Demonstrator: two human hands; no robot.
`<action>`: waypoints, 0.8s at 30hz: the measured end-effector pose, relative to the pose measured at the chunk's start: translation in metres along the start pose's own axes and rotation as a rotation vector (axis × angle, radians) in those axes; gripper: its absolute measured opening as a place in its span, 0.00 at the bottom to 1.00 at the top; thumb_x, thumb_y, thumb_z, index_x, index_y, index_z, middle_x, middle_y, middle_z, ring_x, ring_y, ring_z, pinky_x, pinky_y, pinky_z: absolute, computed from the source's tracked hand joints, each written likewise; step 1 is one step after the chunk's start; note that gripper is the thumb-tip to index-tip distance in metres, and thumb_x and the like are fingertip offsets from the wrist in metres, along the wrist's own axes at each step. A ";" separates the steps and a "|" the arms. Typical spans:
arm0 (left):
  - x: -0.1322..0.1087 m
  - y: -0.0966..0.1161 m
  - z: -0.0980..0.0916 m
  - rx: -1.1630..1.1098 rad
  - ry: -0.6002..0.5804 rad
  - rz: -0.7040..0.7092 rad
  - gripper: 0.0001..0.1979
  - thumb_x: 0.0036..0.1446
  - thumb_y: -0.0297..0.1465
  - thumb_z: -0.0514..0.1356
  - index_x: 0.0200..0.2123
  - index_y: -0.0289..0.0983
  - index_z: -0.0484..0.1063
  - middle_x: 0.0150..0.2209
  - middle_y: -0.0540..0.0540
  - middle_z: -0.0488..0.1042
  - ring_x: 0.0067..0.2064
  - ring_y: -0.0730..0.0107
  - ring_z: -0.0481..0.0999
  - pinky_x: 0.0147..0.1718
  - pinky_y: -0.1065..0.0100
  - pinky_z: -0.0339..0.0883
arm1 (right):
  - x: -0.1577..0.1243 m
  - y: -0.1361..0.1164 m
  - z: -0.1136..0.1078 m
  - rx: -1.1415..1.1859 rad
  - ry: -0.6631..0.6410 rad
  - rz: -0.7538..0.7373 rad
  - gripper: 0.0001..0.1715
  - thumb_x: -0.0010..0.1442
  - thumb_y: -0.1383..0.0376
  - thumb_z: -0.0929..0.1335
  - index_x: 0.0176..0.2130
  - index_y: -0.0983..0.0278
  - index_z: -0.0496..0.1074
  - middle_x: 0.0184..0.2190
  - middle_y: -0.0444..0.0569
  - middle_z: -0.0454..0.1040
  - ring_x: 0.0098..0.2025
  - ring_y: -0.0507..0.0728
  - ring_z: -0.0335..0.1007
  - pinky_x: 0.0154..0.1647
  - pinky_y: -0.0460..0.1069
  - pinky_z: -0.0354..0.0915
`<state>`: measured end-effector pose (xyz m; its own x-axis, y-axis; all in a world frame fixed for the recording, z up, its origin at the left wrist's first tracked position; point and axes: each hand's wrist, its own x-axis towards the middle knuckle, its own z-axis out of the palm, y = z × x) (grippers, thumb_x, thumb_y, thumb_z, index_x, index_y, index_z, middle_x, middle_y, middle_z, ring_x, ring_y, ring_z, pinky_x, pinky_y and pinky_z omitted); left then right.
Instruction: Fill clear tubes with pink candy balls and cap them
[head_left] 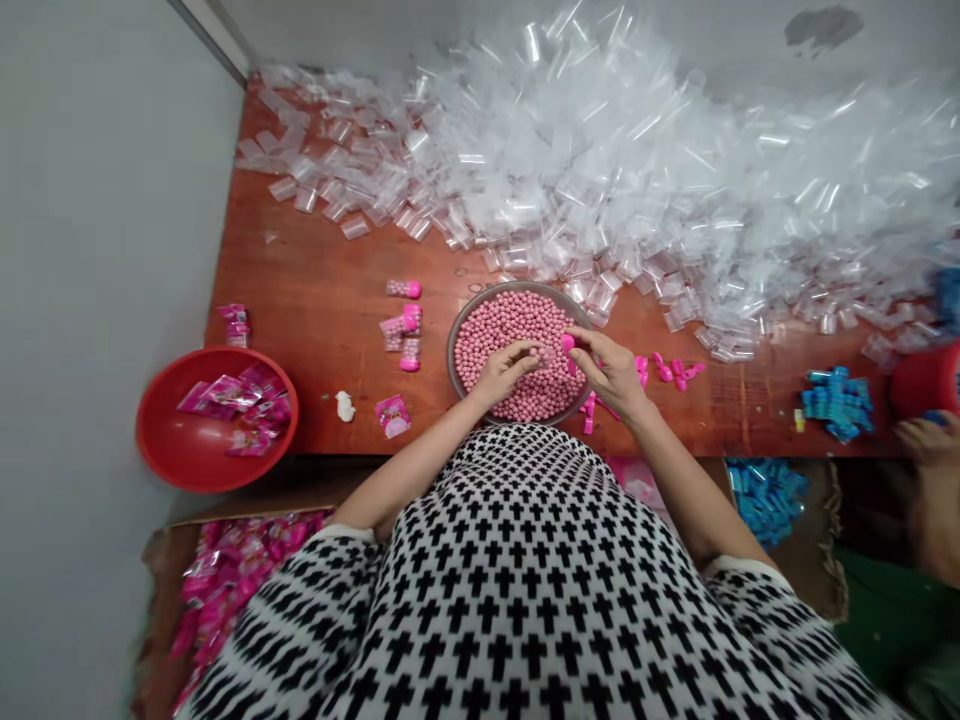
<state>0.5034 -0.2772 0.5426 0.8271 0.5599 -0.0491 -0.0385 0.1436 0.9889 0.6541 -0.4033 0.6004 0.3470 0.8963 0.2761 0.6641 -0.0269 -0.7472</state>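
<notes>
A round bowl (452, 352) full of pink candy balls (502, 330) stands at the table's front edge. Over it, my left hand (506, 375) is closed on a small clear plastic tube (543, 354). My right hand (611, 372) pinches a bright pink cap (568, 343), close to the tube but apart from it. Several loose pink plastic pieces (679, 372) lie just right of the bowl. To its left are several capped tubes of pink balls (403, 289), some lying against each other.
A large heap of clear tubes (600, 150) covers the back. At left are a red bowl (169, 430) of pink packets, a loose packet (392, 416) and a box of packets (240, 565). Blue packs (836, 402) and a co-worker's hand (934, 440) are at right.
</notes>
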 end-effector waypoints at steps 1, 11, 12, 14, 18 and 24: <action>0.000 0.002 0.000 0.077 -0.010 0.023 0.18 0.54 0.40 0.61 0.45 0.36 0.73 0.45 0.43 0.77 0.47 0.64 0.75 0.49 0.60 0.69 | 0.000 -0.001 0.000 -0.020 -0.014 -0.021 0.19 0.64 0.60 0.62 0.53 0.60 0.69 0.48 0.53 0.75 0.50 0.58 0.71 0.52 0.55 0.66; -0.005 0.019 0.001 0.419 -0.017 0.204 0.16 0.60 0.37 0.56 0.47 0.37 0.75 0.46 0.44 0.78 0.46 0.67 0.77 0.49 0.65 0.68 | -0.001 -0.002 0.016 -0.316 -0.114 -0.226 0.18 0.66 0.64 0.59 0.53 0.63 0.66 0.43 0.56 0.75 0.43 0.59 0.71 0.42 0.54 0.66; -0.006 0.020 0.001 0.421 -0.017 0.208 0.15 0.60 0.37 0.56 0.46 0.37 0.75 0.45 0.45 0.78 0.46 0.67 0.77 0.48 0.66 0.68 | -0.003 -0.002 0.017 -0.315 -0.108 -0.233 0.17 0.65 0.65 0.59 0.53 0.63 0.66 0.43 0.56 0.75 0.44 0.59 0.71 0.42 0.54 0.66; -0.007 0.022 0.001 0.433 -0.025 0.222 0.15 0.59 0.38 0.56 0.44 0.37 0.76 0.44 0.45 0.79 0.45 0.67 0.78 0.46 0.67 0.69 | -0.008 -0.003 0.017 -0.313 -0.093 -0.246 0.17 0.65 0.66 0.59 0.52 0.65 0.66 0.42 0.58 0.75 0.44 0.60 0.70 0.43 0.54 0.66; -0.007 0.031 -0.002 0.494 -0.075 0.268 0.15 0.59 0.39 0.56 0.42 0.37 0.77 0.41 0.45 0.80 0.42 0.67 0.78 0.44 0.68 0.69 | -0.017 -0.008 0.016 -0.316 -0.075 -0.256 0.17 0.64 0.68 0.59 0.52 0.66 0.64 0.40 0.59 0.75 0.42 0.61 0.71 0.42 0.56 0.66; -0.010 0.037 -0.005 0.603 -0.120 0.259 0.14 0.60 0.38 0.55 0.42 0.40 0.77 0.39 0.47 0.80 0.39 0.69 0.78 0.40 0.70 0.69 | -0.018 -0.011 0.020 -0.289 -0.072 -0.262 0.18 0.65 0.68 0.58 0.54 0.66 0.63 0.40 0.58 0.75 0.41 0.60 0.71 0.40 0.55 0.66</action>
<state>0.4911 -0.2736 0.5793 0.8912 0.4157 0.1818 0.0478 -0.4845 0.8735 0.6276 -0.4102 0.5918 0.1006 0.9178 0.3840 0.8865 0.0925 -0.4533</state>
